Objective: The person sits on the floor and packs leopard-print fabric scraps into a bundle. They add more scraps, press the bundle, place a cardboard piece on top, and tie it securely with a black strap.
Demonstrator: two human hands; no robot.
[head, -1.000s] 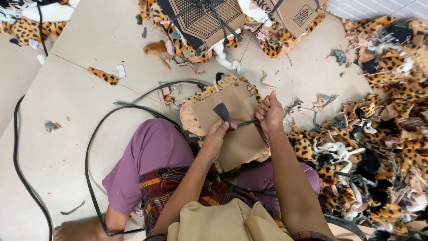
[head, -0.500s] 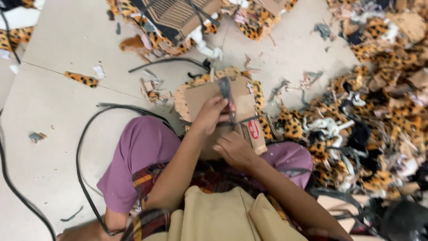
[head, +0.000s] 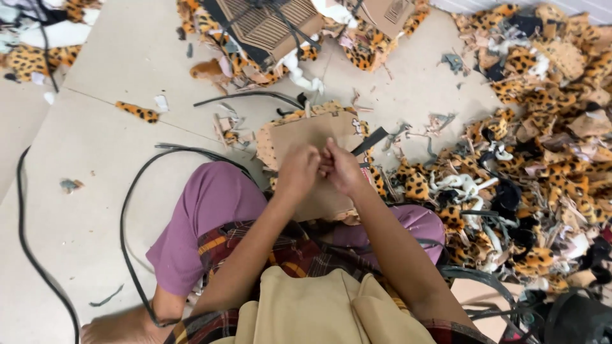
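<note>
I sit on the floor with a tan panel [head: 306,137], edged in leopard-print fabric, lying across my lap. Both hands meet above it, fingertips pressed together. My right hand [head: 342,168] pinches the near end of a black strap [head: 371,140] that sticks out up and to the right. My left hand [head: 297,169] is closed against the right hand's fingers at the same spot. What lies between the fingertips is hidden.
A large heap of leopard-print scraps [head: 542,146] fills the floor on the right. Black cables [head: 127,210] loop across the pale floor at left. A ribbed brown panel [head: 268,25] and more scraps lie at the top. My purple trouser knee [head: 204,204] is left of the panel.
My hands have drawn together over the tan panel. The black strap, held upright by the left hand before, now angles off to the right from the right hand.
</note>
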